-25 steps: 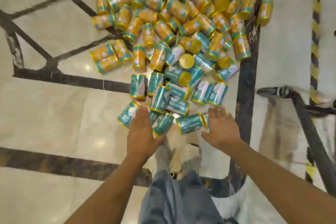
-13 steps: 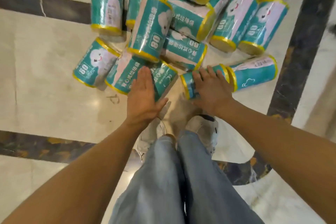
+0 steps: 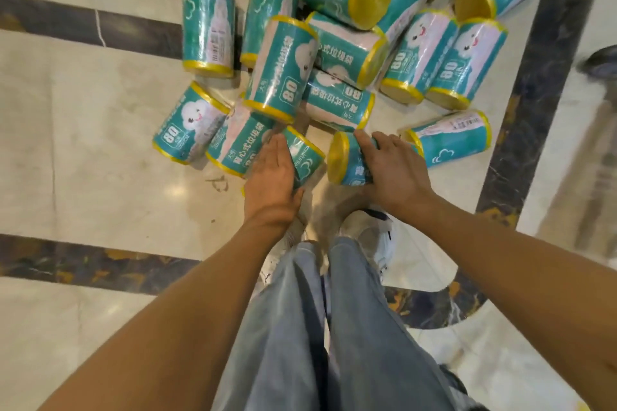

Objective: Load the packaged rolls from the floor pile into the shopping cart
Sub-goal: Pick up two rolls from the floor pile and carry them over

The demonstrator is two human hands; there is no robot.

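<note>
The pile of rolls spreads across the floor just beyond my shoes, teal packs with yellow ends, some stacked on each other and tilted. I judge them light and a bit squashy: rolled film in glossy shrink-wrap, so the skin will be slick and the body will give under a squeeze. The flat yellow ends look firmer. The best hold should be round the middle of the barrel, or palm to palm on the two ends if I carry several at once. Pulling from low in the heap would likely set the upper ones rolling, so the loose near ones come first.

My left hand lies with fingers straight and together, pressed along the left side of the near-left roll; the thumb seems to sit at its near end, though I can't be sure it has hooked under. My right hand arches over the near-right roll, fingers wrapped across its barrel, gripping it. Both rolls rest on the floor at the near edge of the pile. The cart is not in view.
</note>
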